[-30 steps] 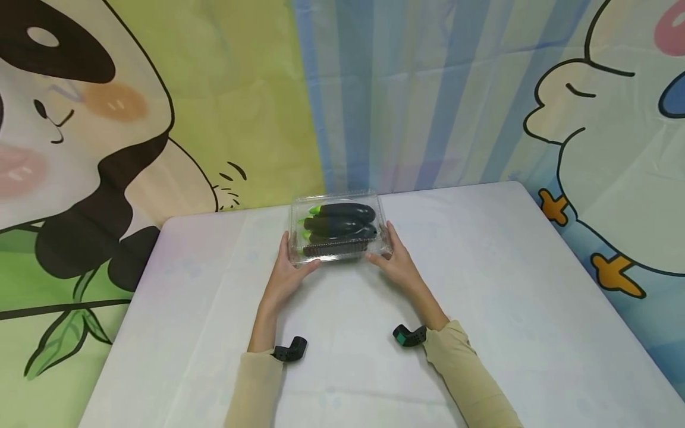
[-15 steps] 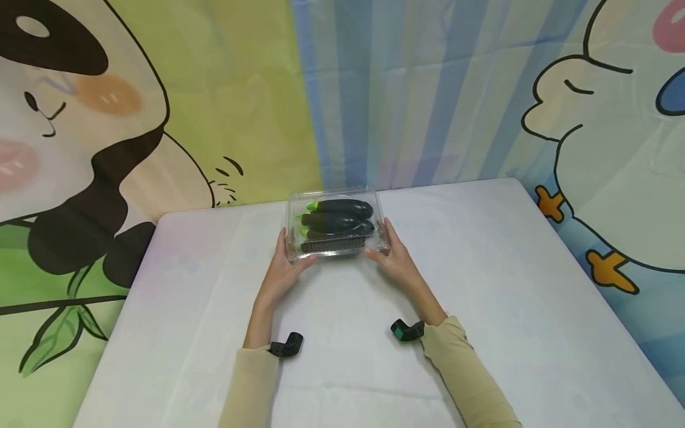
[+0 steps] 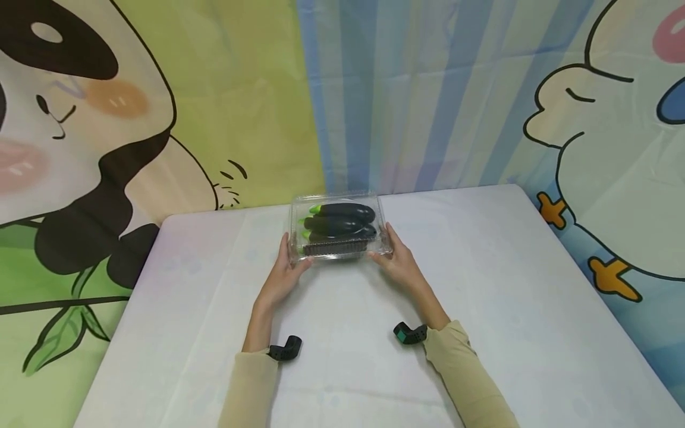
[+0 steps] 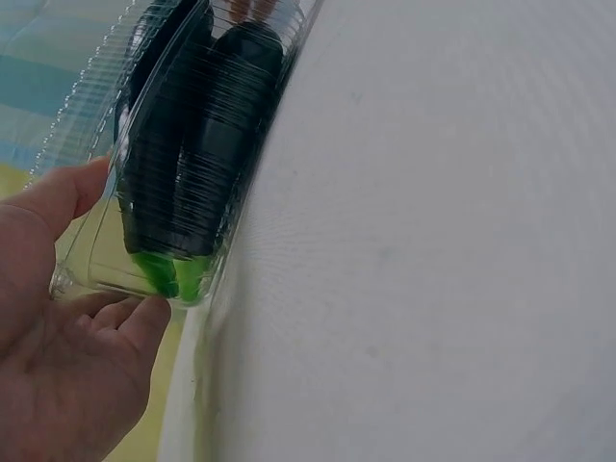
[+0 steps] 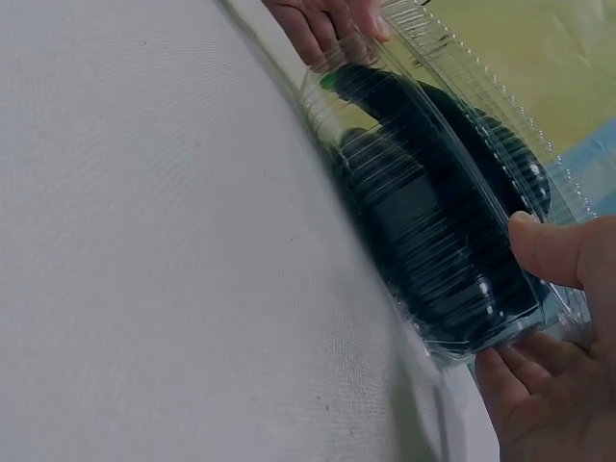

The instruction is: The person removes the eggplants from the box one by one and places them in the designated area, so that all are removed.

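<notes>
A clear plastic clamshell box (image 3: 295, 223) sits near the back edge of the table, holding several dark eggplants (image 3: 336, 224) with green stem ends to the left. My left hand (image 3: 280, 277) grips the box's left end, and my right hand (image 3: 405, 270) grips its right end. In the left wrist view, the thumb (image 4: 72, 192) presses the front wall while the fingers curl at the end below. From the right wrist view, the right thumb (image 5: 549, 248) lies on the front wall, fingers bent against the end. The lid looks closed over the eggplants.
A white cloth covers the table (image 3: 342, 368). Behind its back edge hangs a printed curtain (image 3: 407, 95) with stripes and cartoon animals. Each wrist wears a small black camera, one on the left (image 3: 286, 348) and one on the right (image 3: 410, 334).
The view shifts slightly with the head. Both hands keep their hold at the ends of the box; the left thumb lies slightly farther left than a second ago.
</notes>
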`<state>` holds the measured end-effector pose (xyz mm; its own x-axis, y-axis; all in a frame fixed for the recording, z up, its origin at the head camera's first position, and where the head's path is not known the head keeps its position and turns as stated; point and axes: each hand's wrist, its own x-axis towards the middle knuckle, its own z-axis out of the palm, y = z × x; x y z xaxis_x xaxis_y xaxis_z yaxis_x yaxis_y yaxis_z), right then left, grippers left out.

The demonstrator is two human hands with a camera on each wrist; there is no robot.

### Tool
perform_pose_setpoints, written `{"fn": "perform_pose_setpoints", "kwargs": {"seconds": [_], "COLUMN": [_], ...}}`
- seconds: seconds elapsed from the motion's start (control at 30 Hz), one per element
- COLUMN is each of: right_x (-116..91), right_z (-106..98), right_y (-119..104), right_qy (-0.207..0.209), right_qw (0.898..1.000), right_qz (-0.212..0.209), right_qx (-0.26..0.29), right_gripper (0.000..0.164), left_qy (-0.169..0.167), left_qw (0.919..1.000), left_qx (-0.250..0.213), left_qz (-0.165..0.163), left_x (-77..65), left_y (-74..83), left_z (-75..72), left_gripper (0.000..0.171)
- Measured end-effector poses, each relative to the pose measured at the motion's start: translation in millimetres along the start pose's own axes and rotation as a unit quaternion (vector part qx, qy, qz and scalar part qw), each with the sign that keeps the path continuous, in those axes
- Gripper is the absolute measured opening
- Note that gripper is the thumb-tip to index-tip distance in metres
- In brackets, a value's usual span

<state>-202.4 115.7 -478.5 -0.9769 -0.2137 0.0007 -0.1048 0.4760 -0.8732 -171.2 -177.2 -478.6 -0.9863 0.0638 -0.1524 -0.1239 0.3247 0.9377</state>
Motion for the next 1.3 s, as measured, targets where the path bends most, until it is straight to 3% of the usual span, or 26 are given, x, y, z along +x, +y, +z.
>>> {"fn": "perform_pose_setpoints", "kwargs": {"seconds": [0.2,0.4,0.7,1.0,1.3], "right_x": [-2,-2,-2,-3,1], "right_z": [-2,-4,-3,-1,4], "right_y": [-2,-10,-6,-7,-5], "right_qy": [-0.005,-0.007,-0.006,0.002,0.036], "right_qw": [0.999,0.999,0.999,0.999,0.996], "right_qz": [-0.023,-0.022,-0.024,-0.012,-0.024], "right_qx": [0.029,0.043,0.038,0.034,0.073], "right_gripper": [0.089,0.087,0.087,0.084,0.081], "left_qy": [-0.018,-0.034,-0.024,-0.033,-0.037], "left_qw": [0.9998,0.9987,0.9992,0.9991,0.999], "left_qx": [-0.001,0.013,0.029,0.025,0.02], "left_qz": [-0.005,-0.036,-0.014,-0.001,-0.017], "left_x": [-1.3,-10.6,-3.9,-4.4,-5.8], "left_y": [2.6,22.5,4.9,7.8,19.3], "left_z": [-1.2,-4.5,-2.9,-4.1,-5.2], "left_gripper": [0.095,0.09,0.086,0.083,0.081]}}
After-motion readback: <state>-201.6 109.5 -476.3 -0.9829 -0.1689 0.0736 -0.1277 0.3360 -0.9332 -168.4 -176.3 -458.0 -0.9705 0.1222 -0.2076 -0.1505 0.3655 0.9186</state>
